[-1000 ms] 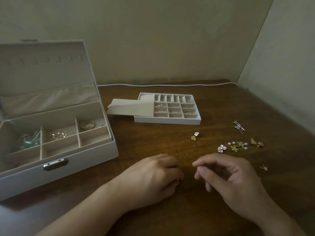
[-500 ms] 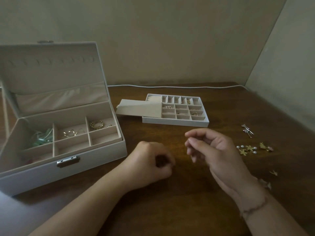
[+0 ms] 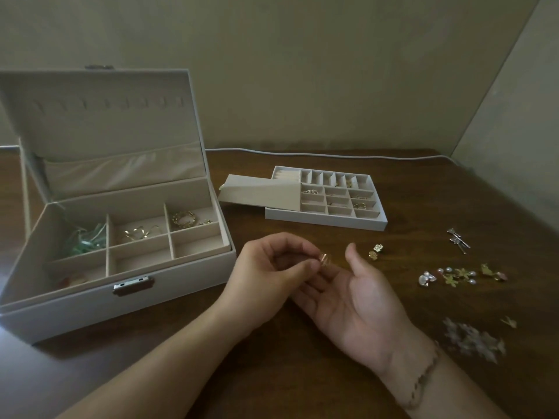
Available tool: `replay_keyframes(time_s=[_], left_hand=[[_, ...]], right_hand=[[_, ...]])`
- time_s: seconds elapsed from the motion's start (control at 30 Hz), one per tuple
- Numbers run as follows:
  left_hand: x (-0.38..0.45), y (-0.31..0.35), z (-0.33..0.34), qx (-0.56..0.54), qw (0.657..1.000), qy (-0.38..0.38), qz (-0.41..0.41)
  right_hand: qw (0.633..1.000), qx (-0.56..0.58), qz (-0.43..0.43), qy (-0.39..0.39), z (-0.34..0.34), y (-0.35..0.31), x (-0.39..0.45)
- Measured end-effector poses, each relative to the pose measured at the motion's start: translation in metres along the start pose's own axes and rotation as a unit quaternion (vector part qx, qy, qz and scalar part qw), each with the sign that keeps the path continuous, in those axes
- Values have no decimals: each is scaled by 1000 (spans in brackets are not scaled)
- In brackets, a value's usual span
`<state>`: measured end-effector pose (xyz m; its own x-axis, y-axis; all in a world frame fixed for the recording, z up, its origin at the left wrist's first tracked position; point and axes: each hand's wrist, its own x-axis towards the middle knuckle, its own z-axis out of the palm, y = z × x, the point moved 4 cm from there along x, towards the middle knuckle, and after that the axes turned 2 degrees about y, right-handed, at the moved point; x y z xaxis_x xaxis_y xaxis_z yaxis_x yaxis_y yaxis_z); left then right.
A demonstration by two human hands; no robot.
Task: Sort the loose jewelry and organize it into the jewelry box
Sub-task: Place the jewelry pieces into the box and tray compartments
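My left hand (image 3: 269, 267) pinches a small gold ring (image 3: 325, 259) between thumb and fingertips, just above my right hand (image 3: 360, 300), which lies palm up with fingers apart. The white jewelry box (image 3: 169, 285) stands lid-up at the left, with gold pieces and a green item in its compartments. A removable white tray (image 3: 326, 220) with many small cells, some holding rings, sits behind my hands. Two gold earrings (image 3: 376, 251) lie right of my thumb. Loose pearl and flower pieces (image 3: 459, 275) and silver pins (image 3: 458, 239) are scattered at the right.
A beige flap (image 3: 260, 192) lies partly over the tray's left end. A white cable (image 3: 332, 154) runs along the table's back edge by the wall. A blurred flower cluster (image 3: 472, 341) lies near my right wrist, which wears a thin bracelet (image 3: 423, 378).
My right hand has turned palm up and opened. My left hand has lifted off the table and now holds the ring over the right fingers.
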<state>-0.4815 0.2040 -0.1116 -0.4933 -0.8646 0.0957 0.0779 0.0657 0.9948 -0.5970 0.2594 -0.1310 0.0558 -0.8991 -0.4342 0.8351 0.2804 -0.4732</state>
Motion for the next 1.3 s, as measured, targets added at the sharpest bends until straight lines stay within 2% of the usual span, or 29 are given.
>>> replay_keyframes(time_s=[0.13,0.3,0.53,0.67,0.73,0.77,0.83,0.9,0.93,1.0,1.1,1.23,1.3], left_hand=[[-1,1,-1,99,993,-5,60],[-4,8,-4,182,963,41,194],[-2,4,-6,258,947,48,187],[3,-2,-8,368,918,-29,144],[4,-5,-8,397,907,-67,125],[4,-6,-9,398,906,-77,122],[6,-8,-9,396,906,-93,119],[8,-10,-9,400,903,-111,113],[9,-11,-8,402,901,-120,109],[10,-11,-6,407,898,-135,102],[12,-12,-7,410,896,-145,90],[12,-12,-8,404,898,-158,79],[12,-12,-8,406,896,-161,82]], right_hand=[[1000,20,8,-4,-1,-1,2],[999,20,-29,13,-1,-9,2],[994,-54,-94,11,-3,-20,-2],[969,-204,-134,28,-6,-22,-5],[922,-358,-143,24,-1,-24,-9],[878,-457,-139,15,3,-27,-11],[749,-656,-93,-17,15,-37,-12],[610,-791,-21,-55,29,-53,-11],[558,-827,8,-74,37,-62,-8],[484,-869,41,-91,52,-80,3],[431,-901,1,-47,67,-111,40],[436,-884,-158,58,75,-135,94],[433,-875,-201,83,74,-135,113]])
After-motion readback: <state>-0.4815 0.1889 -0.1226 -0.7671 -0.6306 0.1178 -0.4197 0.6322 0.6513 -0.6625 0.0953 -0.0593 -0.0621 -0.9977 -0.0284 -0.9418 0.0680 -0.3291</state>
